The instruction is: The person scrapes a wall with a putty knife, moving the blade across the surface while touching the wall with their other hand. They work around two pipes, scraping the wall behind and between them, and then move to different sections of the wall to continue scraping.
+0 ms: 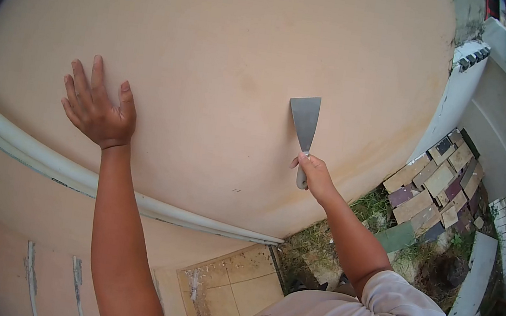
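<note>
My left hand (100, 111) lies flat against the peach-coloured wall (214, 63), its fingers spread and nothing in it. To the right, my right hand (316, 174) grips a putty knife (305, 123) by its grey handle. The wide metal blade points up and sits at or very near the wall surface; whether its edge touches cannot be told. Faint brownish stains and a few small scratch marks show on the wall around and below the blade.
White pipes (206, 223) run along the wall below my hands. Stacked tile pieces (439, 179) lie on grassy ground at the right, beside a white boundary wall (492, 135). A tiled floor (236, 284) is below, and a pale board (474, 280) leans at lower right.
</note>
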Demonstrator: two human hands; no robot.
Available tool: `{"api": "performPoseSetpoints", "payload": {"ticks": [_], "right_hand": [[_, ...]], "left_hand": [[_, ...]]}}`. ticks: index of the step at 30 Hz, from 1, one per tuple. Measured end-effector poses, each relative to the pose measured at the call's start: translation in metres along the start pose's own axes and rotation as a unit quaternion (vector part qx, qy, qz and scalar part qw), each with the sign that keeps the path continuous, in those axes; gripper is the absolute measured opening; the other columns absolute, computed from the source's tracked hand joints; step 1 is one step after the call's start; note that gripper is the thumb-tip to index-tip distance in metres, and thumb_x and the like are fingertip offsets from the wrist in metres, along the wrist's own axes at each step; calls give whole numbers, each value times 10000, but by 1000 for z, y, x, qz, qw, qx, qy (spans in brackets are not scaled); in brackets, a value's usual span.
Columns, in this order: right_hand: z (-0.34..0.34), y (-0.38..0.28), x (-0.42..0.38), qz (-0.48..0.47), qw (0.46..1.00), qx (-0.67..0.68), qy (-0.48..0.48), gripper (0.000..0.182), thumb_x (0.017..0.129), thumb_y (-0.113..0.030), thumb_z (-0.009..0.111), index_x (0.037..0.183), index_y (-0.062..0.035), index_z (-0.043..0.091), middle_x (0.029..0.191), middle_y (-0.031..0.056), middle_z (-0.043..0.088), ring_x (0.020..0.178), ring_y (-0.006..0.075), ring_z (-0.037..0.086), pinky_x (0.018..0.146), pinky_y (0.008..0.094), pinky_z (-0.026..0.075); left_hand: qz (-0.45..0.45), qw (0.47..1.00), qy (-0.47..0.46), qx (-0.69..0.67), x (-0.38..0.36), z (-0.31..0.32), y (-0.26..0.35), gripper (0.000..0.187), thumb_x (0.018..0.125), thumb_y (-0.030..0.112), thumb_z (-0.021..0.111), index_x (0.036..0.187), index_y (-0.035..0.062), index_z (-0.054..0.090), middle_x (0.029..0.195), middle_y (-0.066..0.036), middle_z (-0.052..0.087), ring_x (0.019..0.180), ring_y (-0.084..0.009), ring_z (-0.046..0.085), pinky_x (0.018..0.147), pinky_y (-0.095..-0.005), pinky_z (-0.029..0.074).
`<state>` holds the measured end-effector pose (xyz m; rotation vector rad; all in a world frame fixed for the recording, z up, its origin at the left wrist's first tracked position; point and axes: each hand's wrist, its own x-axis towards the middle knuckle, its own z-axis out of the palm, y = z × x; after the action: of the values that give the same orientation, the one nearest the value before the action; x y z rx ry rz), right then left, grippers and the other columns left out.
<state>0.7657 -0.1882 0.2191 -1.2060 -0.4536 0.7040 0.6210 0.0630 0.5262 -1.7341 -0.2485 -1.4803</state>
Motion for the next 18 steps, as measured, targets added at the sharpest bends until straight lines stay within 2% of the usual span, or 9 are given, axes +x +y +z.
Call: {"api": "performPoseSetpoints", "payload": {"ticks": [2, 5, 7, 9, 11, 13, 15, 17, 18], "right_hand": [[-9, -22, 10, -77, 997, 2, 22, 412, 1010, -443, 467, 827, -103, 612, 576, -66, 369, 511, 55, 335, 487, 253, 292], [-12, -40, 17, -100, 993, 41, 46, 418, 1013, -441, 453, 812, -103, 594, 594, -60, 377, 536, 57, 333, 506, 250, 297], [-4, -19, 14, -78, 996, 33, 32, 415, 1016, -434, 447, 810, -100, 582, 636, -46, 408, 590, 67, 373, 557, 254, 335], [10, 42, 1, -85, 996, 0, 37, 420, 1016, -437, 446, 809, -96, 578, 657, -39, 423, 616, 74, 394, 582, 261, 352], [22, 64, -12, -93, 994, -30, 44, 426, 1015, -440, 445, 808, -91, 574, 678, -32, 437, 642, 81, 414, 608, 268, 369], [15, 57, -10, -90, 993, -72, 38, 440, 1011, -451, 443, 810, -83, 577, 690, -23, 450, 670, 96, 441, 648, 281, 390], [9, 18, 2, -90, 993, -56, 47, 453, 1033, -456, 393, 835, -93, 579, 622, -78, 356, 583, 43, 331, 552, 240, 307], [6, -21, 7, -78, 995, -32, 60, 472, 1033, -474, 375, 844, -92, 578, 607, -70, 351, 555, 51, 316, 522, 242, 289], [10, -19, 4, -68, 995, -35, 65, 472, 1033, -474, 375, 844, -92, 578, 607, -70, 351, 555, 51, 316, 522, 242, 289]], "left_hand": [[4, 1000, -14, 0, 0, -2, -1, 506, 938, 511, 475, 1393, 294, 518, 1523, -37, 397, 1390, -326, 365, 1115, -584, 221], [-3, 1000, -9, -11, 0, 1, 0, 518, 940, 534, 466, 1399, 298, 509, 1522, -39, 395, 1389, -329, 362, 1115, -596, 213], [0, 1000, -4, 1, 0, 2, -3, 518, 933, 547, 477, 1391, 306, 516, 1520, -37, 397, 1391, -327, 361, 1113, -606, 212], [4, 1000, -6, 3, 0, 3, -4, 519, 920, 558, 502, 1375, 311, 534, 1518, -36, 401, 1385, -325, 371, 1107, -610, 226], [19, 999, 17, 32, 0, 5, -7, 497, 885, 536, 557, 1339, 333, 564, 1476, -39, 463, 1335, -329, 441, 1067, -608, 292], [15, 999, 27, 17, 2, 9, -8, 486, 879, 543, 565, 1323, 344, 576, 1460, -38, 481, 1325, -331, 451, 1059, -616, 296], [17, 1000, 22, 4, -1, 9, -11, 476, 873, 550, 572, 1307, 354, 588, 1444, -37, 500, 1316, -334, 461, 1052, -624, 301], [17, 1000, 27, -1, -5, 14, -10, 467, 860, 560, 588, 1286, 368, 602, 1429, -40, 515, 1310, -348, 463, 1040, -640, 299], [15, 1000, 26, -5, -7, 15, -8, 464, 856, 564, 593, 1279, 373, 607, 1424, -41, 520, 1308, -353, 463, 1037, -645, 299]]}}
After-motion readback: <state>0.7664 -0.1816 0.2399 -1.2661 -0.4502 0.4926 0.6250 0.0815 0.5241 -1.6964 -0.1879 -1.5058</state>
